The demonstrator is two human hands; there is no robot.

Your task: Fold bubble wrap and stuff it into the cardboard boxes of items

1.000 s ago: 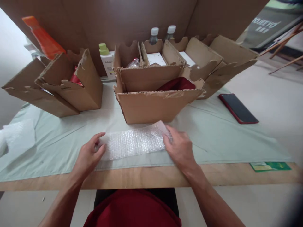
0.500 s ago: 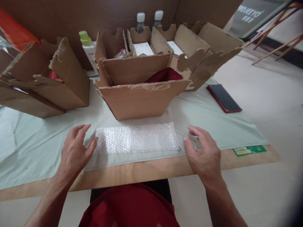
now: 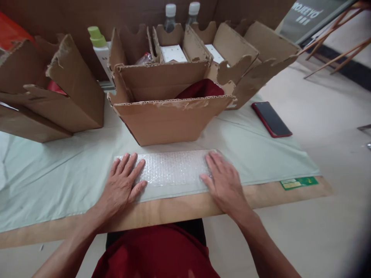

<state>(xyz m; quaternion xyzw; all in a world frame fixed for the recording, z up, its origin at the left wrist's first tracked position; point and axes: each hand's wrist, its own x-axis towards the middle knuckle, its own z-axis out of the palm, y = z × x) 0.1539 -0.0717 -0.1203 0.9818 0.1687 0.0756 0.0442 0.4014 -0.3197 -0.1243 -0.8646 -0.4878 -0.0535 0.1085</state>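
Note:
A clear bubble wrap bag [image 3: 175, 170] lies flat on the pale green cloth, close to the table's front edge. My left hand [image 3: 123, 179] rests palm down over its left end, fingers spread. Over the right end lies my right hand [image 3: 223, 175], also flat and slightly blurred. Neither hand grips anything. The parts of the bubble wrap under both palms are hidden.
Behind the bubble wrap stands an open cardboard box [image 3: 171, 123] with dark red cloth inside. More cardboard bins [image 3: 81, 92] flank it. A red-cased phone [image 3: 271, 119] lies to the right, and a green card [image 3: 298, 183] sits at the wooden edge [image 3: 174, 211].
Both hands have moved inward from beside the bubble wrap and now lie flat on its two ends. The view has shifted slightly.

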